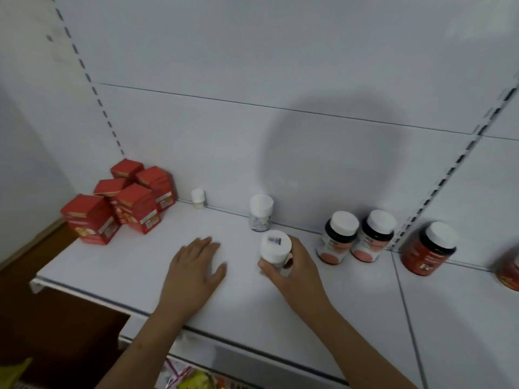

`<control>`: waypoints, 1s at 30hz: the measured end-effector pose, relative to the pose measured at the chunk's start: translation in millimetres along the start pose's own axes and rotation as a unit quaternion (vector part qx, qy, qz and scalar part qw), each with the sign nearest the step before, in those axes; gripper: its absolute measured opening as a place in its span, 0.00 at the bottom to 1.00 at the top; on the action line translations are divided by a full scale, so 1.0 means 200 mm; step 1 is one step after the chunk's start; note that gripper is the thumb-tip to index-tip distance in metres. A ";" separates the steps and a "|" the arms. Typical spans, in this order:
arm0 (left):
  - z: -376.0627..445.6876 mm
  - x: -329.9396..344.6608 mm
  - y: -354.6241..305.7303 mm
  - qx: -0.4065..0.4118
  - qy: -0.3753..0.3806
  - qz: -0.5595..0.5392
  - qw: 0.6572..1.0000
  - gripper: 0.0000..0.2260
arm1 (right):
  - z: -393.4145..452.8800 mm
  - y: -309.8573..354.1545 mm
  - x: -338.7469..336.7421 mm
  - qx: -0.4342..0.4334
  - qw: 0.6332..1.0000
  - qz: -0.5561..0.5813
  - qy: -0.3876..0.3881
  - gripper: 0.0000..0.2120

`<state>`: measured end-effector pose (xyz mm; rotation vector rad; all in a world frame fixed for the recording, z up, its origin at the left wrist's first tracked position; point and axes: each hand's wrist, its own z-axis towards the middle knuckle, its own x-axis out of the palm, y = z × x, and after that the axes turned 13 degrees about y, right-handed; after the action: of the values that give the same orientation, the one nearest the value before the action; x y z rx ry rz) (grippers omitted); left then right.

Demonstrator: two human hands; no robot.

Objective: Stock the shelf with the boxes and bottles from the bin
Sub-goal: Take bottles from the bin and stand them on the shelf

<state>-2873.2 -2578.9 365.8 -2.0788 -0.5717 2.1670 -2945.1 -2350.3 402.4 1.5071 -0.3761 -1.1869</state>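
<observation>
My right hand [293, 269] grips a white-capped bottle [275, 248] standing on the white shelf [134, 256], in front of a similar white bottle [261, 211] at the back wall. My left hand [196, 266] lies flat on the shelf with straight fingers and holds nothing. Several red boxes [126, 200] are stacked at the shelf's left end. A tiny white bottle [198, 198] stands against the back panel. Two dark bottles with pink labels [356, 237] and a red-labelled bottle [428, 248] line the back right.
Another red item [509, 272] shows at the right edge. Below the shelf's front edge lie colourful packets [193, 379]. A slotted upright [438, 186] rises on the right. Brown floor shows at the lower left.
</observation>
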 end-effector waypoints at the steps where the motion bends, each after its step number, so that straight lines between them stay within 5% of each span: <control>1: 0.00 0.00 -0.01 -0.002 -0.005 0.004 1.000 0.29 | 0.05 0.01 0.03 -0.001 1.000 0.000 0.004 0.27; 9: -0.02 -0.03 -0.01 -0.010 0.018 -0.015 1.000 0.30 | 0.22 -0.05 0.19 0.056 0.996 -0.071 0.024 0.21; 20: -0.09 -0.03 -0.03 -0.009 0.009 -0.032 0.999 0.26 | -0.20 -0.10 0.07 0.065 0.987 -0.143 0.032 0.25; 25: -0.26 0.07 -0.39 -0.040 0.038 -0.009 0.998 0.30 | -0.46 -0.09 -0.13 0.093 0.988 -0.125 -0.006 0.23; 30: -0.45 0.18 -0.84 0.079 0.103 -0.101 0.986 0.25 | -0.76 -0.07 -0.47 0.127 0.976 -0.153 -0.093 0.24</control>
<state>-2820.6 -2393.5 384.9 -2.0312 -0.5426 1.8008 -2866.1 -2190.4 414.2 1.7226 -0.4468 -1.5787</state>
